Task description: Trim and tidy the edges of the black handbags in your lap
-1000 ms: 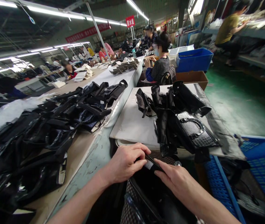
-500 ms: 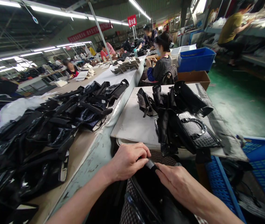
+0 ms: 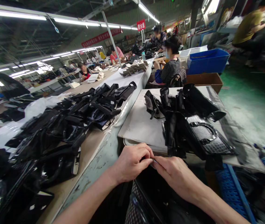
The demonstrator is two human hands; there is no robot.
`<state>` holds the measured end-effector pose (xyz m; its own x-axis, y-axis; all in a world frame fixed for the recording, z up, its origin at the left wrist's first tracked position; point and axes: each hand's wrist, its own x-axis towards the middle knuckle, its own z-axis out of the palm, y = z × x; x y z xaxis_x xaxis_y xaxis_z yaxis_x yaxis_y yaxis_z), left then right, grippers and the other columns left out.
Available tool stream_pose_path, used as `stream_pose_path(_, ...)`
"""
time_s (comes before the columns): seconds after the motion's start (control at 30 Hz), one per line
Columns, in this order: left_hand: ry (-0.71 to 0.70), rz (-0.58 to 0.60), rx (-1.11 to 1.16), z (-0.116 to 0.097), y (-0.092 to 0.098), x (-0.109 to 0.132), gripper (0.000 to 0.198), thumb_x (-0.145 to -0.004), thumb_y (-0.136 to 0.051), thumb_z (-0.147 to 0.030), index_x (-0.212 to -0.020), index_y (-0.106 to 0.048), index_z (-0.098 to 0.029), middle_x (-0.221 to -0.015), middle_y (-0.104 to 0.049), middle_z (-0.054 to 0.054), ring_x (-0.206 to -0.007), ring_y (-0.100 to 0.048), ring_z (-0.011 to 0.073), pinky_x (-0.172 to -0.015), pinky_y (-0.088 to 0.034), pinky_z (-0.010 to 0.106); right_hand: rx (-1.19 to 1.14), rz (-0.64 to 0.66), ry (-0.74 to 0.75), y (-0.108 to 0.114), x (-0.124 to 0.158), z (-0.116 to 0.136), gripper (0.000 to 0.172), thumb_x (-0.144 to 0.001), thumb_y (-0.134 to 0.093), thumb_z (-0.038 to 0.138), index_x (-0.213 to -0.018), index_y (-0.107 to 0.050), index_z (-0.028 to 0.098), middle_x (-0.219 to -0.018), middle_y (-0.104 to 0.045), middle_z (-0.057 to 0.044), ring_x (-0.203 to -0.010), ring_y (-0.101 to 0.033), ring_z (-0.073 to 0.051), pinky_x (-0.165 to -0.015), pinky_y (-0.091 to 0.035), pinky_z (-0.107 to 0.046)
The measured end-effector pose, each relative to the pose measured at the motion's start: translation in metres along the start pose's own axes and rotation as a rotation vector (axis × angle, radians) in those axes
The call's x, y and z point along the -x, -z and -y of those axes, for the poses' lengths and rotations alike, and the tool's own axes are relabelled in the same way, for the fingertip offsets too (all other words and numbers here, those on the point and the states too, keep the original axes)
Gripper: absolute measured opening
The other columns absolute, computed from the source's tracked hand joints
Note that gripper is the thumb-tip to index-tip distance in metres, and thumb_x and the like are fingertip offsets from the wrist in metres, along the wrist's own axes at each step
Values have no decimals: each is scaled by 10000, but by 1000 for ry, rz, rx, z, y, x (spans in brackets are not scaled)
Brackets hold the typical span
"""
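Both hands meet at the top edge of a black handbag [image 3: 154, 189] in front of me. Its near side has a small checked pattern, with a shiny dark strap or handle against it. My left hand [image 3: 135, 161] is closed, thumb and curled fingers pinching the bag's edge. My right hand [image 3: 174, 169] pinches the same edge just to the right, thumb tips almost touching. A thin greyish strip of edge shows between them. The bag's lower part drops out of view. Just beyond stand other black bag pieces, one with a crocodile-textured panel and handle [image 3: 208, 132].
A pile of black bag parts [image 3: 60, 133] covers the long table at left. The white board [image 3: 134, 124] lies ahead. Blue baskets [image 3: 235, 186] stand at lower right, a blue bin [image 3: 208, 60] farther back. A co-worker in a striped top [image 3: 171, 70] sits ahead.
The view has swung left, so the surroundings sit farther right. My right hand has moved closer to the left along the bag's edge, covering more of the strip between them.
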<state>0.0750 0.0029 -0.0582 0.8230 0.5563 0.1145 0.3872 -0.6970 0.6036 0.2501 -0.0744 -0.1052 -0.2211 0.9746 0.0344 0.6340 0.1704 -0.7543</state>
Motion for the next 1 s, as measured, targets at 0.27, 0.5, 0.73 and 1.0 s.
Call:
stream_pose_path(0.27, 191, -132, 4, -7, 5, 16, 243, -753, -731, -58, -786, -529, -187, -1011, -645, -10, -942, -602, 136, -824, -437, 233, -77, -40, -19, -10, 2, 2, 380, -1017, -312, 370, -745, -525, 212, -652, -571, 23, -563, -475, -126, -558, -289, -273)
stream_pose_path(0.5, 55, -147, -89, 2, 2, 19, 137, -879, -557, -80, -791, -545, -185, -1012, -666, 8, -928, -627, 128, -804, -450, 237, -58, -74, 2, -12, 4, 0, 355, -1018, -311, 334, -768, -539, 225, -668, -605, 25, -563, -522, -130, -555, -325, -265)
stream_pose_path(0.73, -6, -142, -75, 8, 2, 13, 114, -879, -560, -93, -807, -563, -181, -968, -682, 19, -892, -637, 128, -789, -461, 235, -60, -129, 56, -9, 4, -3, 290, -997, -362, 292, -1053, -642, 241, -729, -703, 0, -637, -679, -164, -615, -483, -232)
stream_pose_path(1.0, 78, -217, 29, 5, -4, 12, 144, -844, -582, -63, -753, -572, -173, -892, -676, 14, -838, -634, 123, -754, -460, 232, -58, -154, 97, -7, 4, -1, 291, -988, -392, 277, -1050, -674, 241, -712, -712, 7, -623, -690, -154, -616, -527, -212)
